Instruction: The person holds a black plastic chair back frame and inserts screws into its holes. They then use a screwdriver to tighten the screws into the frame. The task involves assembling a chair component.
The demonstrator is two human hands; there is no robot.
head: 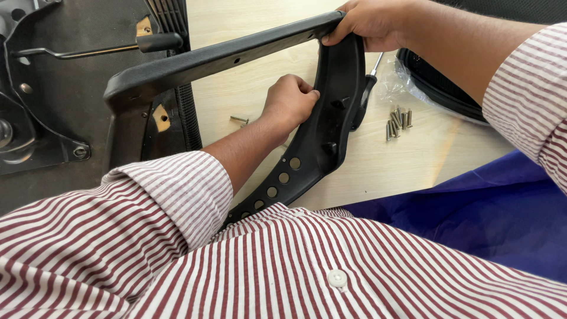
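A black plastic chair armrest frame (236,53) stands over a pale wooden table (378,171). Its curved leg with a row of round holes (322,142) runs down toward my chest. My right hand (369,23) grips the upper corner where the top bar meets the curved leg. My left hand (289,100) is closed, reaching through the frame's opening and pressing against the inner side of the curved leg; whether it holds something small is hidden. A lone bolt (239,120) lies on the table just left of that hand.
A black-handled screwdriver (365,94) lies behind the curved leg. Several bolts (397,121) lie in a cluster to its right. An upturned chair seat base with a lever (53,88) fills the left. A black part in clear plastic (434,82) sits far right; blue cloth (484,207) below.
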